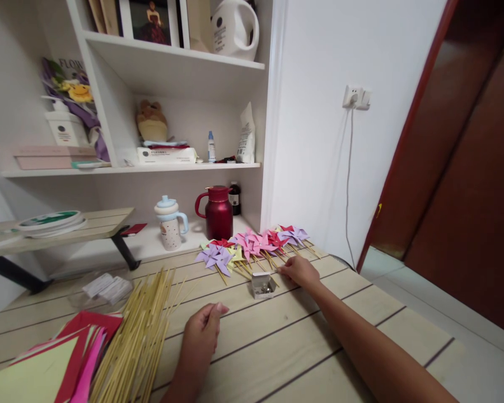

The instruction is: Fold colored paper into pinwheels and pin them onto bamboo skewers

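Note:
My right hand [300,272] is closed at the lower ends of the pinwheel sticks, with its fingertips pinching the stick of a paper pinwheel [277,239]. Beside those fingers stands a small open box [264,285] with shiny metal bits inside. My left hand [201,331] rests over the table, loosely curled with the thumb on top, and nothing shows in it. Several finished pinwheels in pink, red, yellow and purple [215,257] lie in a row along the back of the table.
A bundle of thin wooden sticks [138,330] and stacked coloured paper [46,358] lie at the left. A clear bag [105,288] sits behind them. A red jug [219,215] and a spotted cup [170,226] stand at the back. A low stand [105,219] is at far left.

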Motion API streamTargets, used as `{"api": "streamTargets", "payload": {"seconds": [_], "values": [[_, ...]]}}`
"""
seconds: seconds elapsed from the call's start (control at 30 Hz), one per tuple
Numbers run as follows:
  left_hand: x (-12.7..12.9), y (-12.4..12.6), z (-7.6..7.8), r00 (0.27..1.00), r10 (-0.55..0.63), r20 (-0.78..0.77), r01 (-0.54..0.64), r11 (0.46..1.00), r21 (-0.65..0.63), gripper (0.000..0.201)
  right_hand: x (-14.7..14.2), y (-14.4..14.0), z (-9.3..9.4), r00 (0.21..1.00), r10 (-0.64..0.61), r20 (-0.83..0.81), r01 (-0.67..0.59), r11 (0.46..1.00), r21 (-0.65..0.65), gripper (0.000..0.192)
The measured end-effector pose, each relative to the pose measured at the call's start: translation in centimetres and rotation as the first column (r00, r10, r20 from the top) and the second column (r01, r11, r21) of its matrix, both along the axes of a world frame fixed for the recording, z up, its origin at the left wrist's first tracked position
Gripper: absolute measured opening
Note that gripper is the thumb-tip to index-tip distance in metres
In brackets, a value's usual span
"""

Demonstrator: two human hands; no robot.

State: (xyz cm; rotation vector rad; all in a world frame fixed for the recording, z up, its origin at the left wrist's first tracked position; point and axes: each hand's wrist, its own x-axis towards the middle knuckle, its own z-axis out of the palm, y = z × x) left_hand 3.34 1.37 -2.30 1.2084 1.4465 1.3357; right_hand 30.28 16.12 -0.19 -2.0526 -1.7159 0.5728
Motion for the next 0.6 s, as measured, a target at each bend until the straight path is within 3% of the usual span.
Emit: {"api": "streamTargets", "payload": {"seconds": [0.2,0.33,0.47,0.6], "values": [[-0.3,0.5,-0.9,1.000,0.005,-0.021,-0.004,1.000,0.026,0.061,0.5,-0.9,-0.1,0.991,-0.043,-0.128,0.064,0.984,0.166,0.036],[-0.1,0.4,-0.7,0.989,-0.009,-0.149,0.022,0.996,0.085,0.057,0.1,-2.9,1.1,0.971,-0.007,-0.237,0.097,0.924,0.369,0.051],[0.2,-0.2,0.0,0.959,0.044,-0.279,0.017,0.977,0.213,0.043,-3.0,-6.0,3.3,0.930,0.201,-0.307,-0.013,0.854,0.521,0.052],[0.1,-1.4,1.1,0.904,0.142,-0.402,0.015,0.932,0.362,0.032,-8.2,-8.4,3.8,0.807,0.456,-0.374,-0.264,0.846,0.462,0.046]]}}
